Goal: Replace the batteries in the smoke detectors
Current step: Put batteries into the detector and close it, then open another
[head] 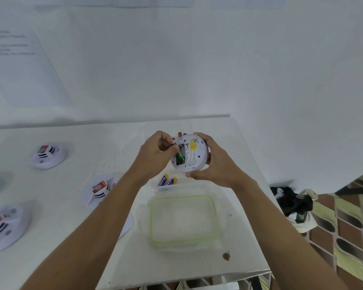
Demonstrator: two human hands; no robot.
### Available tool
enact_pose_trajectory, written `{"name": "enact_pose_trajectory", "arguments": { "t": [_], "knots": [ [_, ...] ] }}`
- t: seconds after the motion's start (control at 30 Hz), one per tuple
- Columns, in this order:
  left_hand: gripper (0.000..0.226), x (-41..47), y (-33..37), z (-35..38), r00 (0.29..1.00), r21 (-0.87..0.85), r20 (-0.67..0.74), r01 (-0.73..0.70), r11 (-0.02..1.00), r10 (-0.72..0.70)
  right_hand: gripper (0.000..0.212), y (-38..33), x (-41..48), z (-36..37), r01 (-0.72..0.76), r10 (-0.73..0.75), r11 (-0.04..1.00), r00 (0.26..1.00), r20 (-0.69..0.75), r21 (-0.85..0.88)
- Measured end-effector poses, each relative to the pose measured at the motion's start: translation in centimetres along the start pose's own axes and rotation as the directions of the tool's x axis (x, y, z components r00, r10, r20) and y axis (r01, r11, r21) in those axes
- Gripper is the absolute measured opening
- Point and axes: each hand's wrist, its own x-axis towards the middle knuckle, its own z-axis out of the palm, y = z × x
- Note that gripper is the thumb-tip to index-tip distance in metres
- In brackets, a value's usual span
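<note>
Smoke detector (pixel 192 155) held above the table (pixel 96 147).
The right hand (pixel 214 166) cups it; the left hand (pixel 155 151) pinches a green battery (pixel 179 158) in its open compartment. If the pinch slips, the battery may drop.

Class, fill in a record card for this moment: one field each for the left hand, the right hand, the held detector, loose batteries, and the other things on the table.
Left hand: fingers curled at the open battery bay; what they pinch is unclear
Right hand: grips the smoke detector, back facing the camera
Battery bay: green batteries inside
Loose batteries: two blue-and-yellow batteries on the table
Elsewhere: green-rimmed container; other detectors at left
</note>
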Motion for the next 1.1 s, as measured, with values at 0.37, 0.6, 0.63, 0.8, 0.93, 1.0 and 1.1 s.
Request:
{"name": "enact_pose_trajectory", "arguments": {
  "t": [0.37, 0.6, 0.63, 0.8, 0.93, 1.0, 1.1],
  "knots": [
    [0.012, 0.6, -0.7, -1.0, 0.984, 0.294, 0.176, -0.033, 0.955, -0.020, 0.096, 2.1, -1.9, -2.0, -0.073, 0.071, 0.997, 0.980, -0.188, -0.005],
    [0.009, 1.2, -0.3, 0.3, 0.862, 0.593, 0.475, -0.165, 0.788, -0.177, 0.097, 2.2, -2.0, -2.5, -0.059, 0.063, 0.998, 0.972, -0.227, 0.026],
    [0.009, 1.3, -0.3, 0.5, 0.850, 0.620, 0.488, -0.179, 0.764, -0.197, 0.097, 2.2, -2.0, -2.5, -0.057, 0.062, 0.998, 0.972, -0.228, 0.029],
    [0.019, 1.7, -1.3, 1.5, 0.871, 0.722, 0.446, -0.214, 0.658, -0.207, 0.098, 2.0, -1.9, -2.5, -0.059, 0.067, 0.997, 0.971, -0.228, 0.042],
    [0.013, 1.8, -2.2, 1.6, 0.924, 0.766, 0.339, -0.161, 0.622, -0.178, 0.098, 1.9, -2.0, -2.4, -0.048, 0.059, 0.997, 0.973, -0.225, 0.053],
    [0.013, 1.8, -2.5, 1.6, 0.945, 0.784, 0.291, -0.146, 0.604, -0.148, 0.098, 1.8, -2.0, -2.3, -0.046, 0.058, 0.997, 0.974, -0.219, 0.058],
    [0.016, 1.8, -2.5, 1.8, 0.953, 0.793, 0.254, -0.109, 0.599, -0.163, 0.098, 1.6, -2.0, -2.1, -0.039, 0.049, 0.998, 0.978, -0.203, 0.053]
  ]
}}
